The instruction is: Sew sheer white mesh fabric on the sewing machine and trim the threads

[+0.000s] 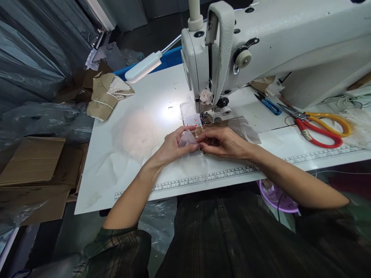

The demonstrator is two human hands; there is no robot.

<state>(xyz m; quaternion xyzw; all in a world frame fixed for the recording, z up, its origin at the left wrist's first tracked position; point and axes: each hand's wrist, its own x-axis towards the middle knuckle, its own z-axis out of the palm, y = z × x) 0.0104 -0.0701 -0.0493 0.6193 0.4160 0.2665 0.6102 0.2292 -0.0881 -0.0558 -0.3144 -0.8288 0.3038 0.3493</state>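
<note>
The left hand (174, 146) and the right hand (224, 143) pinch a small, thin, pale cloth (188, 138) in front of a big white sewing machine (269, 46). A little lamp (144, 67) shines on the white surface (100, 189). Blue snips (269, 104) and scissors (308, 133) with red and yellow handles lie to the right.

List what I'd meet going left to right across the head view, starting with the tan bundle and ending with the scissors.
Tan bundle, white lamp, left hand, right hand, blue snips, red-and-yellow-handled scissors.
</note>
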